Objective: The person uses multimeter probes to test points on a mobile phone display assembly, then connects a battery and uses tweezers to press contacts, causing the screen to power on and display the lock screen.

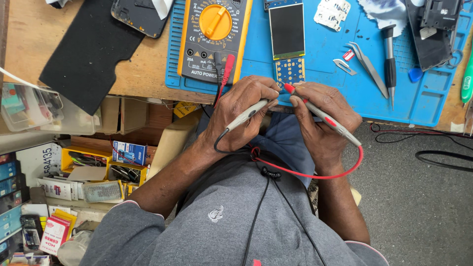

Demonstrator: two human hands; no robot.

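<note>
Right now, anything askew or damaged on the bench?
Nothing looks broken or spilled. The small display module hangs off the blue mat's near edge, its gold-dotted board at the lip. The left hand holds the grey probe, the right hand the red probe, their tips close together.

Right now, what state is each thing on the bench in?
Left hand: gripping black probe.
Right hand: gripping red probe, tip near small board.
Multimeter: leads plugged in, dial turned.
Display panel: dark, lying flat.
Tweezers: lying unused.

Head view, steeply downward (close) over blue mat (pixel 325 93) edge
</note>
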